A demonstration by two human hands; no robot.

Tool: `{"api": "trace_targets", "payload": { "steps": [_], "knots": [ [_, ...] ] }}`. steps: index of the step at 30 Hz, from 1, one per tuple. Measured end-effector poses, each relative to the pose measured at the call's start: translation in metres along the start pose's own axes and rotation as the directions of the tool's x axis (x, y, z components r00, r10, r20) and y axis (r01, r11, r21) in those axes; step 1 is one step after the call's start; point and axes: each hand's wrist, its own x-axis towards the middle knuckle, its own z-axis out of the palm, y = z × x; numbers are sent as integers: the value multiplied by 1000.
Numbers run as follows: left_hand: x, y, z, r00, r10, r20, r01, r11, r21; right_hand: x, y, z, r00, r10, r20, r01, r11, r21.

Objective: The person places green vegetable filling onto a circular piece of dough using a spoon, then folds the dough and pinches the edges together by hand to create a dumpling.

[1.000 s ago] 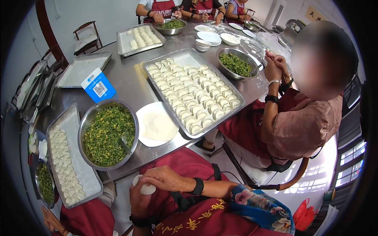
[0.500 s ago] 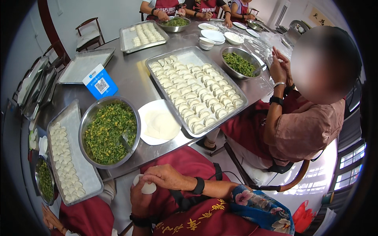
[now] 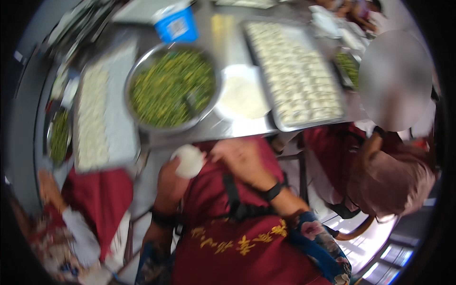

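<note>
Now the right hand (image 3: 241, 157) has parted from the round wrapper (image 3: 190, 162) — its grip too blurred to tell — leaving only the left hand (image 3: 170, 182) holding it.

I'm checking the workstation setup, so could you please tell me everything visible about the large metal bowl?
The large metal bowl is round, silvery and upright, and holds plenty of chopped green filling flecked with yellow. A grey utensil, blurred, sits in the filling toward the bowl's right side. The bowl stands near the front edge of the metal table, between a dumpling tray and a white plate. Blur hides whether it touches either.
</note>
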Motion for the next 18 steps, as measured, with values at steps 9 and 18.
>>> {"api": "trace_targets", "payload": {
  "steps": [9, 18],
  "knots": [
    [-19, 22, 6, 993, 52, -107, -57, 997, -43, 41, -2, -11, 987, 60, -147, -110, 928, -357],
    [-21, 43, 23, 997, 43, -65, -52, 990, -135, 94, 0, -2, 889, -255, 380, 458, 478, -749]
  ]
}}
